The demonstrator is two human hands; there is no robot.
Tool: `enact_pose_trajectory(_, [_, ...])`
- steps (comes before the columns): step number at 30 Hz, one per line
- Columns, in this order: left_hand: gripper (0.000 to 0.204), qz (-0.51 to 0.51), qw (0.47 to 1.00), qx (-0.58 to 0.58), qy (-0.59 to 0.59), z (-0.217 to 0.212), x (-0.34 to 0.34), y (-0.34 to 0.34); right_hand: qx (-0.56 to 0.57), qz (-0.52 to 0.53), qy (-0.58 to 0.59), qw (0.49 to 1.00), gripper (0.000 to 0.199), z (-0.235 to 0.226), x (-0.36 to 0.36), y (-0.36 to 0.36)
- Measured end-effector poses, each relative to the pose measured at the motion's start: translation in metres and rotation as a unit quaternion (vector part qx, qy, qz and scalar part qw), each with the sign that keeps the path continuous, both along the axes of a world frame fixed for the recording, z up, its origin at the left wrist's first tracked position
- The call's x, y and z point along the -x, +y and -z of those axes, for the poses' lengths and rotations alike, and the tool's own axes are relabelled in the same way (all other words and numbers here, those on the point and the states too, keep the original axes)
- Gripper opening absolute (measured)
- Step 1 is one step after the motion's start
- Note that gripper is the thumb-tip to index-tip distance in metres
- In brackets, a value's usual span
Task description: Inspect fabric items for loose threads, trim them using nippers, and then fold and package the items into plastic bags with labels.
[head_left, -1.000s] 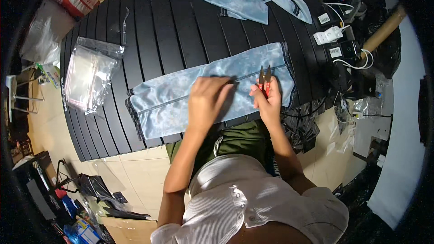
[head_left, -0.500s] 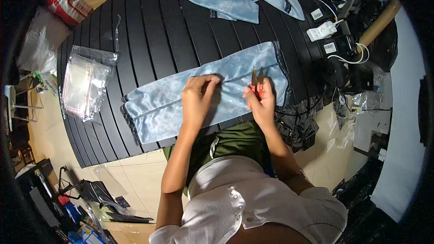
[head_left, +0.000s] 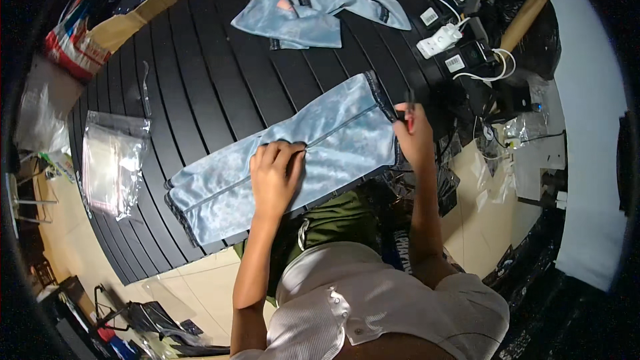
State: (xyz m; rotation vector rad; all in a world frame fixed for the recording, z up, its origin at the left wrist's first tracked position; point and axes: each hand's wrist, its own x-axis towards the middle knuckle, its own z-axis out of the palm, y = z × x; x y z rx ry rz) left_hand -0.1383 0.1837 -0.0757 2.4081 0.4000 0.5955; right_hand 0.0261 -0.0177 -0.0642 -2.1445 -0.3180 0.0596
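A light blue fabric sleeve (head_left: 347, 137) lies flat on the black slatted table (head_left: 207, 100), a dark seam along its length and dark bands at both ends. My left hand (head_left: 272, 177) rests on its middle, fingers pinched together at the seam; whether cloth or thread is caught between them is hidden. At the sleeve's right banded end, my right hand (head_left: 417, 140) is closed around a pair of red-handled thread snips (head_left: 411, 120). The snips' dark blades point away from me and are smeared by motion.
More light blue pieces with dark bands (head_left: 313, 10) lie at the table's far side. Clear plastic bags (head_left: 110, 167) sit at the left, near an open cardboard box (head_left: 137, 20). White chargers and cables (head_left: 440, 41) crowd the far right edge.
My right hand has moved right with the snips, from over the seam to the sleeve's right banded end. My left hand stays pinched at the seam. The whole view has shifted and turned somewhat.
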Motion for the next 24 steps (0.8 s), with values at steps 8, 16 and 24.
enact_pose_trajectory(8, [0.042, -0.091, 0.978, -0.134, 0.128, 0.002, 0.019, -0.029, 0.159, -0.056, -0.02, 0.985, 0.031, -0.001, -0.023, 0.043])
enact_pose_trajectory(16, [0.046, -0.178, 0.958, -0.12, 0.187, -0.022, 0.022, -0.028, 0.228, -0.155, -0.239, 0.931, 0.012, 0.01, -0.021, 0.202])
enact_pose_trajectory(24, [0.04, -0.059, 0.986, 0.154, -0.038, -0.014, 0.013, 0.005, -0.017, -0.464, -0.177, 0.868, 0.007, -0.001, 0.052, 0.352])
